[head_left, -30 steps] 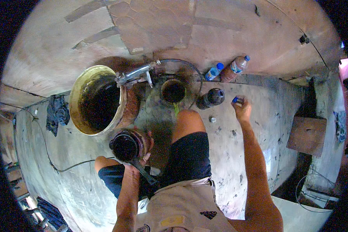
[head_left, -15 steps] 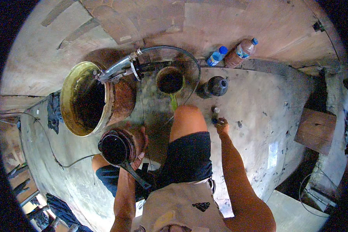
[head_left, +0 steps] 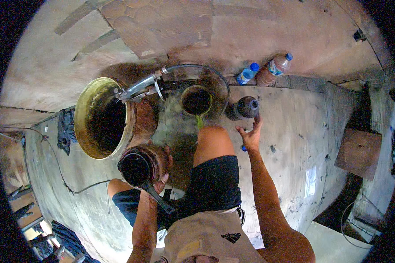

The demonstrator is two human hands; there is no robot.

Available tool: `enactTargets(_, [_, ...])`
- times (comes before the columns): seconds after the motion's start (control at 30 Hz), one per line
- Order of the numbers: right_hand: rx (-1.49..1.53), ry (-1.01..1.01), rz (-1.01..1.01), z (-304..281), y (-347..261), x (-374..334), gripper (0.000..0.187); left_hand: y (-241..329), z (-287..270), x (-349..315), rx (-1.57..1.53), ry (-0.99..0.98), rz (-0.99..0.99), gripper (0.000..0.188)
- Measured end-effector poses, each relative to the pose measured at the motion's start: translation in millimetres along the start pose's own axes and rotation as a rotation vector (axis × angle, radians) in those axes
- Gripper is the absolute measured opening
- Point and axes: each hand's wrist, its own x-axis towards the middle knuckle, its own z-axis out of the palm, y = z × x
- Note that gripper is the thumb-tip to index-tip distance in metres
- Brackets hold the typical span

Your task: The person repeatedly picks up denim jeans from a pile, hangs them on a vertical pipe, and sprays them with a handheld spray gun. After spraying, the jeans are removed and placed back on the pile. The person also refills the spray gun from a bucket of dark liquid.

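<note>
Dark plastic bottle [head_left: 245,108] stands just beyond the right hand [head_left: 250,136], fingers spread; the left hand [head_left: 160,182] grips a black long-handled scoop [head_left: 138,168]

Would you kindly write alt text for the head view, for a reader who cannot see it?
Seen from above, a seated person's right hand reaches open toward a dark bottle on the concrete floor, while the left hand holds a dark pot by the knee. A large rusty drum stands at left, two plastic bottles by the wall.
</note>
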Motion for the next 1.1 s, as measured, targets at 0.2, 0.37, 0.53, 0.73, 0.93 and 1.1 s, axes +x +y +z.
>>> enactTargets(0.2, [0.05,0.127,0.085,36,1,30,0.114,28,-9,-16,0.22,0.013,0.15,0.062])
enactTargets(0.37, [0.256,0.238,-0.01,56,10,39,0.1,47,-10,-30,0.451,0.072,0.262,0.062])
enactTargets(0.53, [-0.021,0.313,-0.085,57,22,41,0.093,40,-9,-30,0.007,0.042,0.327,0.071])
enactTargets(0.73, [-0.043,0.316,-0.06,49,26,46,0.094,26,3,-6,0.137,0.106,0.402,0.078])
enactTargets(0.93, [-0.008,0.316,-0.052,38,-12,42,0.09,23,12,7,0.383,0.024,0.29,0.084])
enactTargets(1.1, [0.25,0.29,0.01,14,-50,33,0.091,29,14,3,0.432,0.096,0.322,0.086])
